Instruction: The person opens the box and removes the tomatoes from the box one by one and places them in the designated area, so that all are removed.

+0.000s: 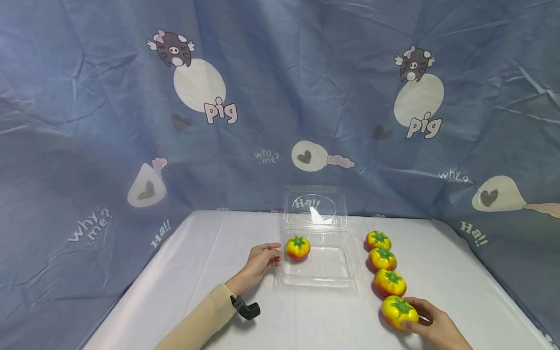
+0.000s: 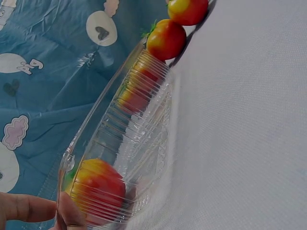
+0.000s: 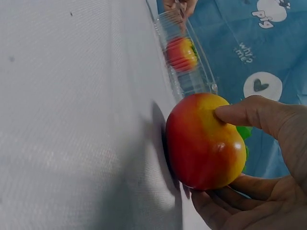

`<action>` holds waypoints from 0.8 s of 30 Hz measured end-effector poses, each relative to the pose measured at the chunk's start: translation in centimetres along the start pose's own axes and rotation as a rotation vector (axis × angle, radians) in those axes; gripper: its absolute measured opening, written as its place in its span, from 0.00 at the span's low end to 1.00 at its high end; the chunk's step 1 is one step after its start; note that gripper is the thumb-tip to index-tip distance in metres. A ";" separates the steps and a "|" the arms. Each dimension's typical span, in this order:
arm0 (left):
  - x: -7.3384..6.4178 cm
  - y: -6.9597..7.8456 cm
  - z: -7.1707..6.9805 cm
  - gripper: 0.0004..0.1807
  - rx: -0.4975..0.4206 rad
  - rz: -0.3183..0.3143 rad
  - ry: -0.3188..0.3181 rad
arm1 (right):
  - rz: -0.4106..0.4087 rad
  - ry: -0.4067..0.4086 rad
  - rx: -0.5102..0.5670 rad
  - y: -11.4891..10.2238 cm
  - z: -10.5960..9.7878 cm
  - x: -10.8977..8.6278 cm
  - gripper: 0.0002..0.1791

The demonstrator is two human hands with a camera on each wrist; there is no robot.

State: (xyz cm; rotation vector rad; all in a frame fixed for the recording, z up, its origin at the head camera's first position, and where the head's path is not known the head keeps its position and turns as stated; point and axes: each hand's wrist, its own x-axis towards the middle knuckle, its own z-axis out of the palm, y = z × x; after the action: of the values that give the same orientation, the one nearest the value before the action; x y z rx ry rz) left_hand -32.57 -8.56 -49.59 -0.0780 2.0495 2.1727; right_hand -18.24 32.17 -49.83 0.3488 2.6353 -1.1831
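A clear plastic clamshell box (image 1: 321, 279) stands on the table with its lid (image 1: 316, 206) raised at the back. One red-and-yellow persimmon (image 1: 298, 248) with a green leafy top sits at the box's left end. My left hand (image 1: 262, 261) pinches the left rim of the box between thumb and finger (image 2: 29, 207). Right of the box, several more persimmons (image 1: 390, 282) line up front to back. At the near end of that line, my right hand (image 1: 433, 323) grips the closest persimmon (image 3: 204, 143), thumb on its upper side and fingers curled beneath.
A white cloth covers the table (image 1: 323, 321). Behind it hangs a blue printed curtain (image 1: 262, 97), close to the raised lid. The left forearm, in a beige sleeve (image 1: 203, 316) with a black wrist strap (image 1: 245, 308), reaches in from the front.
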 end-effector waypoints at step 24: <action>0.0 0.0 0.1 0.23 -0.026 -0.001 0.001 | -0.010 -0.012 0.032 0.7 0.0 0.3 0.54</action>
State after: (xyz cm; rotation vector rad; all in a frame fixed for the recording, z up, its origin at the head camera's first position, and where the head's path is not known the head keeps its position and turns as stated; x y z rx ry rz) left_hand -32.58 -8.49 -49.56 -0.0833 2.0215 2.1994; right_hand -18.36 32.62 -50.42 0.3336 2.6133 -1.2275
